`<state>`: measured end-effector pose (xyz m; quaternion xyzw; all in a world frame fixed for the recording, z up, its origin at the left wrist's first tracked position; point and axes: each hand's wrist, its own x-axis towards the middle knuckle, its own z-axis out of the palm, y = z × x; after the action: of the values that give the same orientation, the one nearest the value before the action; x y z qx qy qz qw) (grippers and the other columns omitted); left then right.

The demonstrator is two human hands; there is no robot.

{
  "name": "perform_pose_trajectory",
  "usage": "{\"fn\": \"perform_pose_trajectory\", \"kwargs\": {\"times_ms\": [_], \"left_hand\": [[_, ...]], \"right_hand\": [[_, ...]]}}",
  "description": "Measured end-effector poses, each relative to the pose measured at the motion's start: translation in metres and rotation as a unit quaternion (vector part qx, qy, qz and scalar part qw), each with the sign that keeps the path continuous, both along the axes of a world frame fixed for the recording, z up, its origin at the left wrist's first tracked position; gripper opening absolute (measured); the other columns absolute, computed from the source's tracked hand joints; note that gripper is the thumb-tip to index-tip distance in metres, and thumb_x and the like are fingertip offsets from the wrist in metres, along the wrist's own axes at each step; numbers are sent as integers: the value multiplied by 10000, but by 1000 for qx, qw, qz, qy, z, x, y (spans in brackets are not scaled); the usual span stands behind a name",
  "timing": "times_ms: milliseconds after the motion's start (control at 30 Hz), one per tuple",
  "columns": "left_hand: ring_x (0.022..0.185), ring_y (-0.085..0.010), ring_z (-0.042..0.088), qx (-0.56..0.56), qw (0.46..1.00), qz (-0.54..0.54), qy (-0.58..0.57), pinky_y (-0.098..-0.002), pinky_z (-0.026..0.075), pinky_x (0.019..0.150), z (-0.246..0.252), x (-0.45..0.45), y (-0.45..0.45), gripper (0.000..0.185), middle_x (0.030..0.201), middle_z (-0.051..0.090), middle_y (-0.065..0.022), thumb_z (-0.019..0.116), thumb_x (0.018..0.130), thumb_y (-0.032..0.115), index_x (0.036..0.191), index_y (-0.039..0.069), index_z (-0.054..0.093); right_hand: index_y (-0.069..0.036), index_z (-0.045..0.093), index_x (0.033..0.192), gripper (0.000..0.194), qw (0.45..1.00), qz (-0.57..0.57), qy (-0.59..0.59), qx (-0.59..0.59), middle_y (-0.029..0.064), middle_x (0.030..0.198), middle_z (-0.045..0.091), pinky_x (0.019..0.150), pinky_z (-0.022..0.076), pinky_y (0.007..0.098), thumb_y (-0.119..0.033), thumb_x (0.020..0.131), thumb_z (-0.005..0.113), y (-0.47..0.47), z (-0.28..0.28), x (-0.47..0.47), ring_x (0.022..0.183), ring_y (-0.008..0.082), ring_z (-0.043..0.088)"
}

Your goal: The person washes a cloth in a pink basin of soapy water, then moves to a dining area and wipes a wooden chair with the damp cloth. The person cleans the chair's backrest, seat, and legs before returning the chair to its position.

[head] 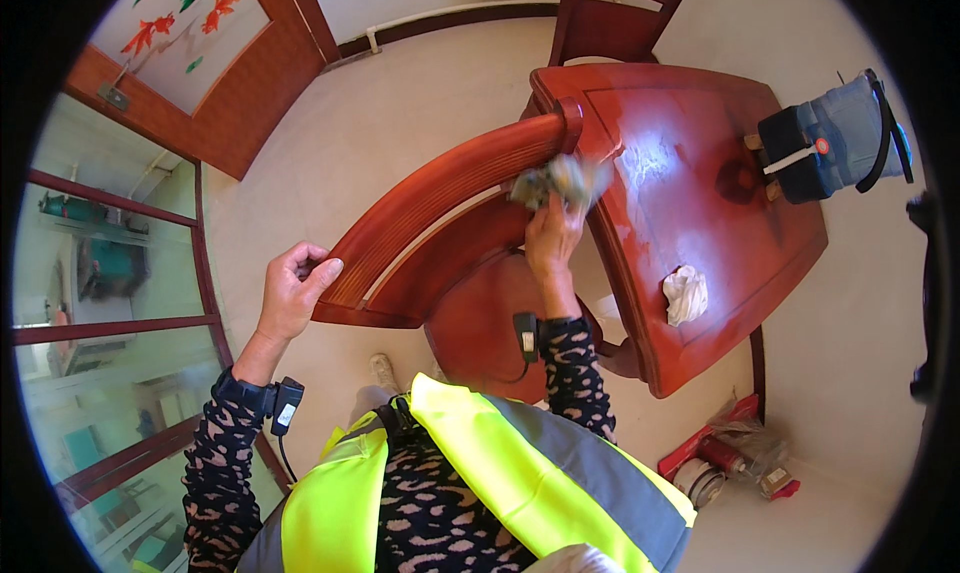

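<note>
A reddish-brown wooden chair (439,209) stands before me, its curved slatted backrest crossing the middle of the view. At the near-left end of its top rail, my left hand (296,284) grips the wood between thumb and fingers. My right hand (553,235) holds a crumpled patterned cloth (559,183), blurred by motion, close to the far end of the rail. Beneath the backrest the chair seat (487,318) is partly hidden by my right arm.
Right of the chair is a glossy wooden table (720,250) bearing a white crumpled cloth (685,295) and a blue water jug (840,141). Behind it stands another chair (615,17). Cans and bags (724,460) lie by the wall. A door (247,85) and glazed partition (112,325) flank the left.
</note>
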<state>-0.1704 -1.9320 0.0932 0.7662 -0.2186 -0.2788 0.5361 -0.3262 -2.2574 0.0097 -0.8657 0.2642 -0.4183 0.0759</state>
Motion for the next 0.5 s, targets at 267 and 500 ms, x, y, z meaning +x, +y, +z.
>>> {"fn": "perform_pose_trajectory", "kwargs": {"times_ms": [267, 500], "left_hand": [[721, -50, 524, -7, 1000, 11, 0, -228, 450, 658, 2, -2, 0, 200, 776, 591, 16, 711, 878, 169, 884, -9, 619], [710, -50, 520, -5, 1000, 7, -7, -230, 447, 650, 4, -1, -1, 191, 764, 590, 20, 706, 882, 167, 876, -4, 623]], "right_hand": [[-73, 680, 1039, 370, 972, 70, 222, -23, 146, 1099, 641, 843, 497, 447, 0, 679, 639, -13, -30, 0, 998, 370, 597], [-114, 687, 989, 307, 960, 113, 254, 39, 148, 981, 657, 760, 530, 443, -28, 699, 635, -2, -34, 16, 900, 352, 629]]}}
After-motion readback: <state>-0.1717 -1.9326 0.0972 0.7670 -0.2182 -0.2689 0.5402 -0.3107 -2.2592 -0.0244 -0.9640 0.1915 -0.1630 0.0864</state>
